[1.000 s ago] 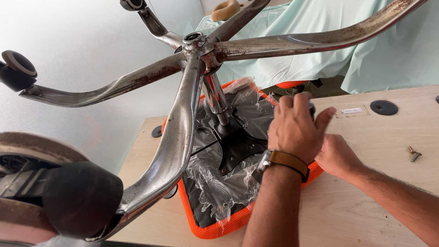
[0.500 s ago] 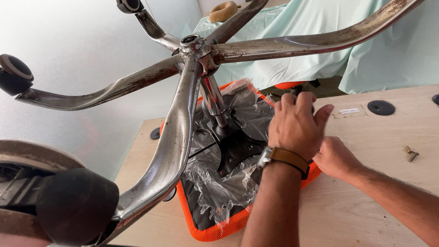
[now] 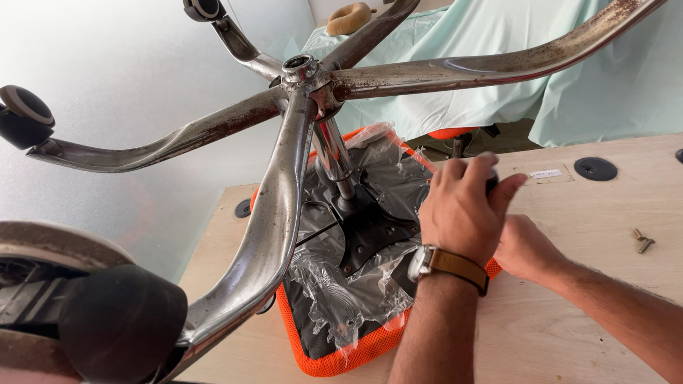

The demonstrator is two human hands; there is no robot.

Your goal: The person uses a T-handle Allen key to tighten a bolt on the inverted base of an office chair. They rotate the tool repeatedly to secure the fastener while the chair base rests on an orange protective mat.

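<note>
An office chair lies upside down on a wooden table. Its orange mesh seat is wrapped in clear plastic, and a black plate joins it to the chrome column. The rusty five-arm base spreads above, with black casters at the arm ends. My left hand, with a brown-strapped watch, is curled over a small dark object at the seat's right edge. My right hand lies just beneath it against the seat rim, its fingers hidden by the left hand.
A brass bolt lies on the table at the right. Black round caps sit in the tabletop, beside a small white label. Pale green cloth hangs behind, with a tan ring-shaped object on it.
My left hand's fingers have shifted slightly around the dark object at the seat edge. The right hand and the chair have stayed where they were.
</note>
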